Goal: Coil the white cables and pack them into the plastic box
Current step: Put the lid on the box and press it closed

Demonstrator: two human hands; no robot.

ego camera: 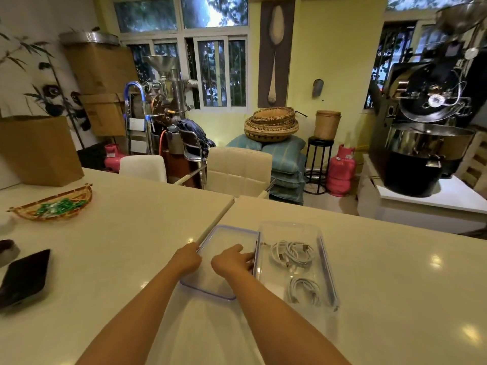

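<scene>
White cables (pixel 292 252) coiled inside the plastic box (pixel 328 275).
At its nine o'clock, left hand (pixel 187 258) and right hand (pixel 230 262) grip the lid (pixel 226 241) edges.

two coiled cables (pixel 292 253) lie in the box (pixel 328 272), the lid (pixel 224 238) just left of it.

Fingers hidden, edges cropped
The left hand (pixel 187 259) covers its own fingers at the lid (pixel 208 291) corner. The right hand (pixel 230 262) fingertips blur into the lid's rim. The phone (pixel 25 277) and both forearms run off frame.
</scene>
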